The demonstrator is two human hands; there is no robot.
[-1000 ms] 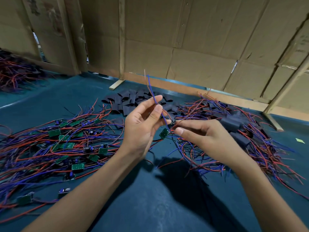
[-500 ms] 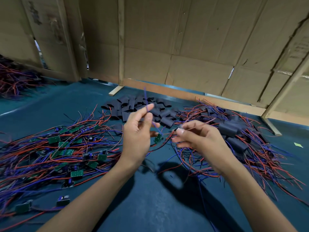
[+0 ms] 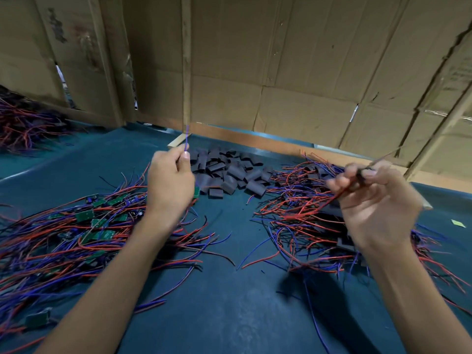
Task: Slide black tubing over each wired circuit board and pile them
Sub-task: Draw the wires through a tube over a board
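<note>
right hand motion-blurred, circuit board mostly hidden behind left hand

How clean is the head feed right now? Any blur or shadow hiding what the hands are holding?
Head view: the right hand is smeared by motion blur, so the thin red wire it pinches looks streaky; the left hand is sharper, pinching a thin blue wire; a dark shadow falls on the teal table mat below the right wrist; wide-angle distortion bends the brown cardboard wall.

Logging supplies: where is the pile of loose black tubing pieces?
Head view, centre: the black tubing pieces lie on the teal table, between the left hand and right hand, before the cardboard wall.
</note>
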